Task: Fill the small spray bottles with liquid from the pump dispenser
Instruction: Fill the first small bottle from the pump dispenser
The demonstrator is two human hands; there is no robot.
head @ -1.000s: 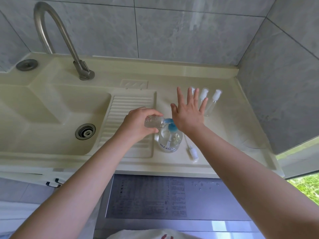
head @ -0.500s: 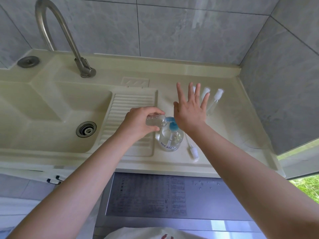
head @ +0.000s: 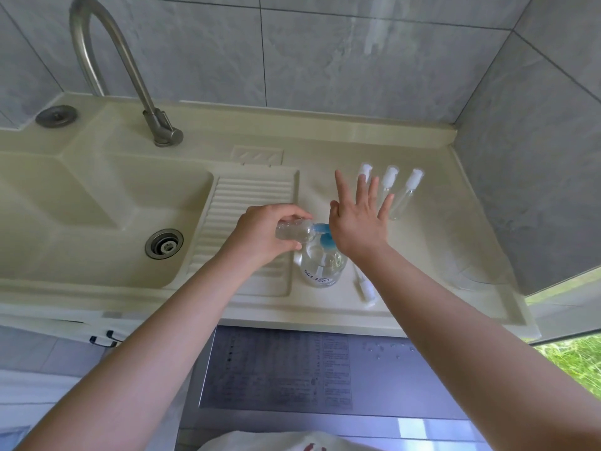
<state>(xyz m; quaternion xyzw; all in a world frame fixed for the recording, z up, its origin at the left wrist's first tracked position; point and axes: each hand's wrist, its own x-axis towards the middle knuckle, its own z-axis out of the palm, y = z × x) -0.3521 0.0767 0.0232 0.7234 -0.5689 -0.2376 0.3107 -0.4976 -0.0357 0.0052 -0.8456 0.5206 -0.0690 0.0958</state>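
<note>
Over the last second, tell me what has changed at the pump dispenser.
Almost nothing. The right hand stays flat, fingers spread, pressing the blue pump head of the pump dispenser. The left hand still holds the small spray bottle tilted at the nozzle. Three capped bottles and the loose spray cap have not moved.

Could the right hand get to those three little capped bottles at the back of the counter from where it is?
Probably yes. The right hand is open, palm on the blue pump head, and its fingertips already lie just in front of the three capped bottles. Nothing stands between them; it would only have to leave the pump.
</note>
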